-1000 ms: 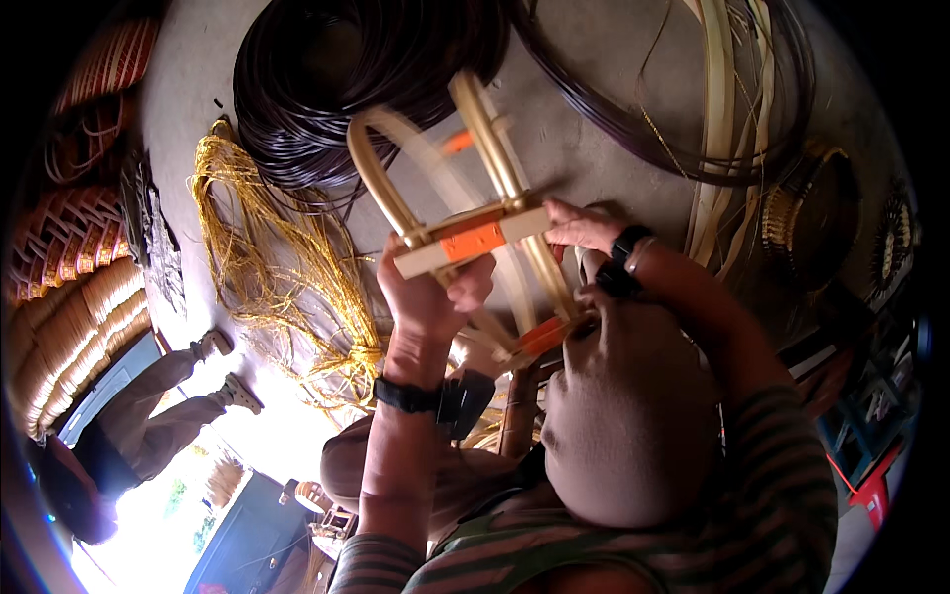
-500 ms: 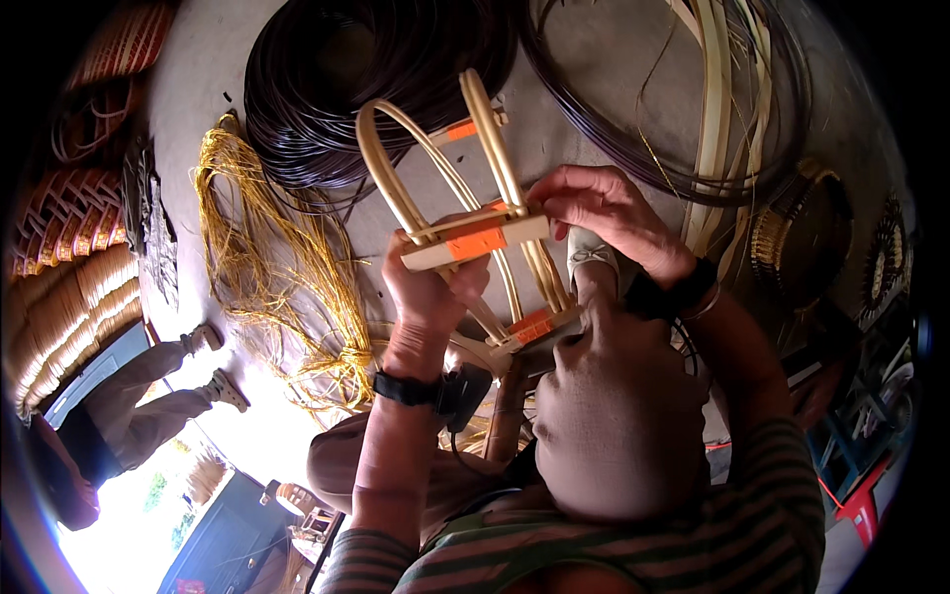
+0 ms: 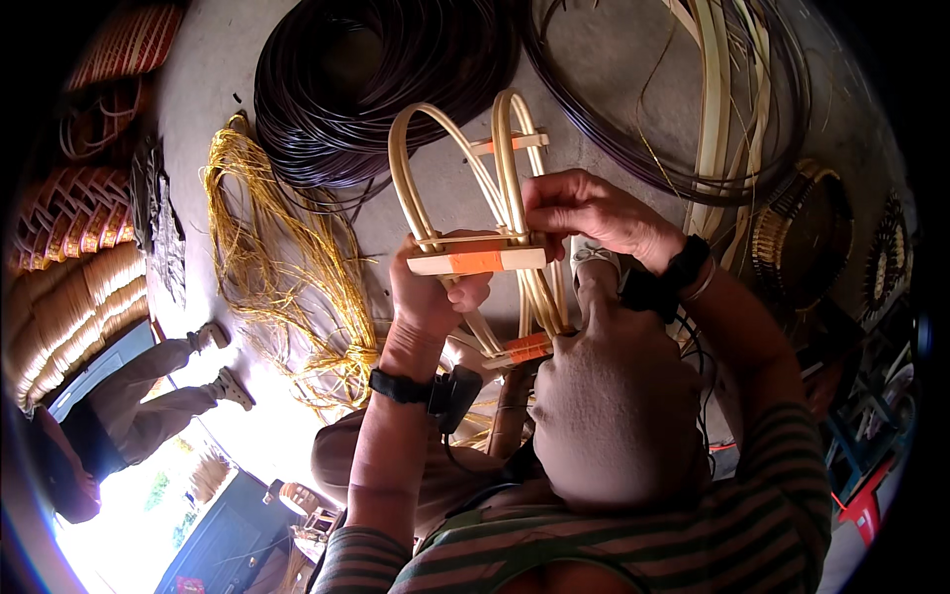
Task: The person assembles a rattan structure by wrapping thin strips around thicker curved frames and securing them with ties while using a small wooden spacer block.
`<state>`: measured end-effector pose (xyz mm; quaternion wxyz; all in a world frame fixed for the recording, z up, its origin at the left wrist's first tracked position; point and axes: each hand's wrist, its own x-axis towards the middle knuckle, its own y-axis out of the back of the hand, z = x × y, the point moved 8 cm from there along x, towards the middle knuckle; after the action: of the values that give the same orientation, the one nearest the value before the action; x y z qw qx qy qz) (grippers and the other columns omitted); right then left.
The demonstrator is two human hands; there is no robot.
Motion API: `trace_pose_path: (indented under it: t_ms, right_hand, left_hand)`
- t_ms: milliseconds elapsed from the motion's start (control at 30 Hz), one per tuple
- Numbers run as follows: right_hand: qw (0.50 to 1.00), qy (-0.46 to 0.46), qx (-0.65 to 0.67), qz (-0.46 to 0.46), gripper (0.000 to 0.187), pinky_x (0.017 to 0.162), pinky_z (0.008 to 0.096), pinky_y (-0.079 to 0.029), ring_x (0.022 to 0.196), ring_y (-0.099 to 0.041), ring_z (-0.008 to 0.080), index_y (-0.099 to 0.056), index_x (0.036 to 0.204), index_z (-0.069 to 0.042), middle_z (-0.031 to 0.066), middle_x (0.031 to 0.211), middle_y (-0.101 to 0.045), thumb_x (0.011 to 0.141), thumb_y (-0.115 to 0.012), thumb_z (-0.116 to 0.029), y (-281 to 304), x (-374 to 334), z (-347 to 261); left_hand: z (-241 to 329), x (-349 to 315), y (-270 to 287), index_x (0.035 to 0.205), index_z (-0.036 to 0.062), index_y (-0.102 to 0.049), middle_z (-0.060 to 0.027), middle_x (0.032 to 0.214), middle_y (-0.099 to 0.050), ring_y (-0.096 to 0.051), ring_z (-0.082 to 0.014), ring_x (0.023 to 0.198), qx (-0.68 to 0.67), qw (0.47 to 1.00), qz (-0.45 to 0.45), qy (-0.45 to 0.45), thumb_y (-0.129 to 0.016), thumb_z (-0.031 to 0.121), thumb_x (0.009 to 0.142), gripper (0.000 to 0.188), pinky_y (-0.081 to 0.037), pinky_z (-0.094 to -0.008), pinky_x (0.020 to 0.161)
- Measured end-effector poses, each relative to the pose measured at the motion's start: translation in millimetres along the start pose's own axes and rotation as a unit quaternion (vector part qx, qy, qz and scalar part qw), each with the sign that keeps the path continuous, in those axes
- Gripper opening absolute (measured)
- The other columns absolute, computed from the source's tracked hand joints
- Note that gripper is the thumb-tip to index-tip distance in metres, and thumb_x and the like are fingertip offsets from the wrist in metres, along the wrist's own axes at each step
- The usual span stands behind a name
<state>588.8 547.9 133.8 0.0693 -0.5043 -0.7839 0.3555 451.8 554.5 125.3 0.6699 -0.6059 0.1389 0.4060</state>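
A frame of bent pale cane loops is held up in front of me. Wooden crossbars with orange patches join the loops. My left hand wraps around the left end of the near crossbar, thumb underneath. Just above that bar, a thin pale strip runs across the loops toward my right hand. My right fingers are pinched together at the bar's right end, beside the cane. What lies between their tips is hidden. A lower crossbar sits close to my knee.
A big coil of dark cane lies on the floor ahead, left of looser dark hoops and pale strips. Yellow fibre bundles spread at left. Another person's legs show at far left. Woven pieces stand beyond.
The frame has tipped: its loop tops have shifted right and slightly down, and the near crossbar is now almost level. My right fingers have drawn in closer together at its end.
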Motion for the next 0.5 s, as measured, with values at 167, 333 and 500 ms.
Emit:
trace_pose_path:
  t_ms: [167,333,500]
  right_hand:
    - [0.999,-0.008,0.047,-0.013,0.015,0.053,0.0175,-0.039,0.059,-0.051,0.0034,-0.055,0.085,-0.007,-0.0034,0.068,-0.054,0.093,-0.051,-0.019,-11.5,4.3,4.0]
    - [0.999,0.036,-0.020,-0.010,0.012,0.053,0.0156,-0.038,0.060,-0.047,0.0018,-0.051,0.092,-0.005,-0.0033,0.071,-0.051,0.095,-0.044,-0.015,-15.8,6.5,6.0]
    - [0.993,0.010,-0.094,0.073,0.017,0.052,0.0158,-0.039,0.059,-0.048,0.0027,-0.053,0.092,-0.006,-0.0019,0.073,-0.053,0.095,-0.045,-0.021,0.7,-3.7,10.9]
  left_hand:
    - [3.0,2.4,0.1,0.102,-0.0147,-0.052,-0.0082,0.052,-0.042,-0.028,-0.0126,0.037,-0.065,0.997,-0.021,-0.042,-0.023,0.035,0.086,0.060,-0.024,-0.0250,0.035]
    - [7.6,8.6,7.3,0.099,-0.0134,-0.054,-0.0111,0.054,-0.047,-0.028,-0.0132,0.036,-0.096,0.992,-0.045,-0.060,-0.023,0.036,0.087,0.059,-0.025,-0.0261,0.035]
    - [8.4,4.5,10.7,0.104,-0.0113,-0.054,-0.0123,0.064,-0.053,-0.037,-0.0141,0.040,-0.001,0.999,-0.013,-0.052,-0.035,0.035,0.083,0.054,-0.031,-0.0274,0.037]
